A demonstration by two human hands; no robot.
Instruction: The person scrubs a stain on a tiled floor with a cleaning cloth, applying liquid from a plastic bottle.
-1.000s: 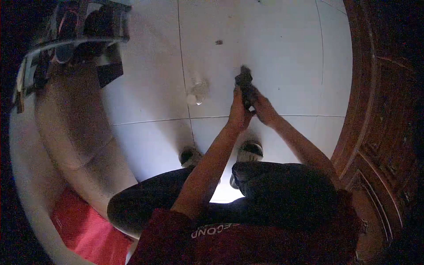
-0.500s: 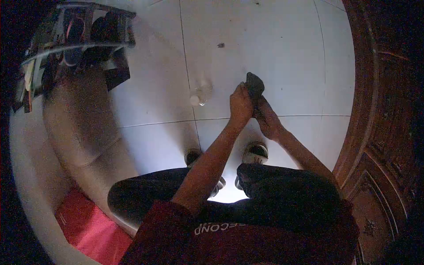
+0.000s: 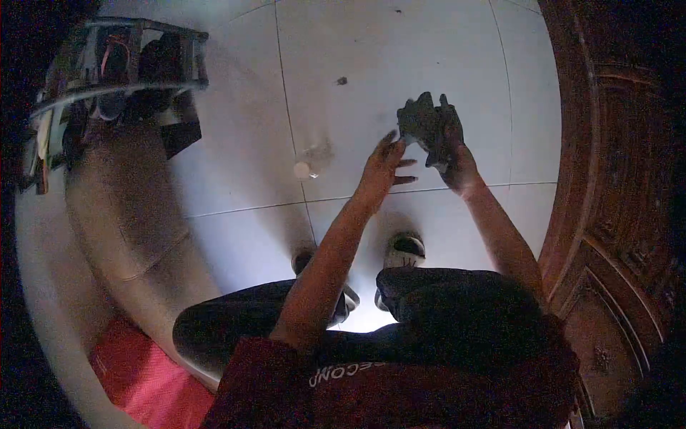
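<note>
My right hand [image 3: 459, 163] is closed around a dark, crumpled cloth [image 3: 423, 123], held above the tiled floor and partly opened out. Some of its fingers are hidden behind the fabric or blend with it. My left hand [image 3: 386, 166] has its fingers spread apart, with the fingertips right at the cloth's lower left edge. To the left of that hand, a clear bottle [image 3: 319, 154] with a pale cap lies on the floor. Below the hands, a light-coloured shoe [image 3: 404, 250] is on my foot.
A rack with dark footwear [image 3: 114, 64] stands at the upper left, beyond a beige padded seat [image 3: 125, 214]. Red fabric [image 3: 153, 372] lies at the lower left. On the right is a carved wooden door [image 3: 614, 286]. A small dark scrap [image 3: 341, 81] lies on the tiles.
Both hands were together on the bunched cloth. They have since moved apart; the left fingers have spread, and the cloth has opened out in the right hand, a little farther right.
</note>
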